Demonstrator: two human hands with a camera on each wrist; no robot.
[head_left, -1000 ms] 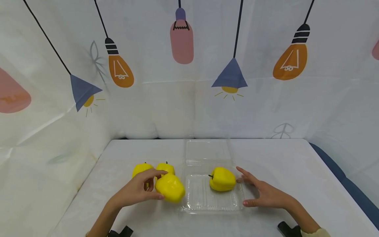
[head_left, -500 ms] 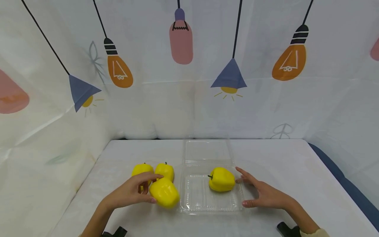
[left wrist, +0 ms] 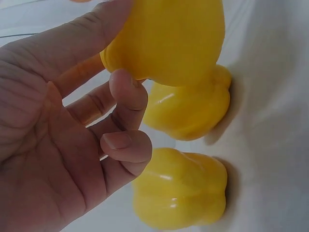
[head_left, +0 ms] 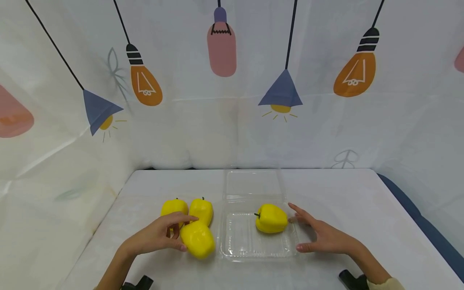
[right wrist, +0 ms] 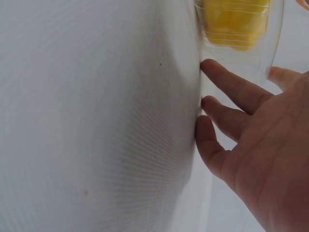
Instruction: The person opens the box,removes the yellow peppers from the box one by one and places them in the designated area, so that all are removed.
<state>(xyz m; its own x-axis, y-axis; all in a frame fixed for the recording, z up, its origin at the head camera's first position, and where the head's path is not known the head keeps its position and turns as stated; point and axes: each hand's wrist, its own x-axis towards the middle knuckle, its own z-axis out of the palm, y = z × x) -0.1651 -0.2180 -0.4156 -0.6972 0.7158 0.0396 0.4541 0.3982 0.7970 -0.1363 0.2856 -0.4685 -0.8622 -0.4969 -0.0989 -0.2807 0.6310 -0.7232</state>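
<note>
My left hand (head_left: pixel 154 237) pinches a yellow bell pepper (head_left: pixel 199 240) between thumb and fingers, left of a clear plastic clamshell box (head_left: pixel 235 243). In the left wrist view this pepper (left wrist: pixel 174 38) hides part of another one. Two more yellow bell peppers, one at the left (head_left: pixel 175 207) and one beside it (head_left: pixel 201 210), sit on the table just behind that hand. Inside the right half of the box's base lies a single yellow bell pepper (head_left: pixel 271 218), stem to the left. Fingers spread, my right hand (head_left: pixel 322 237) rests at the box's right edge and holds nothing.
The box's lid (head_left: pixel 253 183) lies folded back toward the far side of the white table (head_left: pixel 326 189). A white curtain (head_left: pixel 203 133) printed with lamps hangs behind the table. Something dark blue (head_left: pixel 424 221) shows past the table's right edge.
My left hand has moved left, away from the box, and slightly nearer me, with the bell pepper in its grip. My right hand and the box stay in place.
</note>
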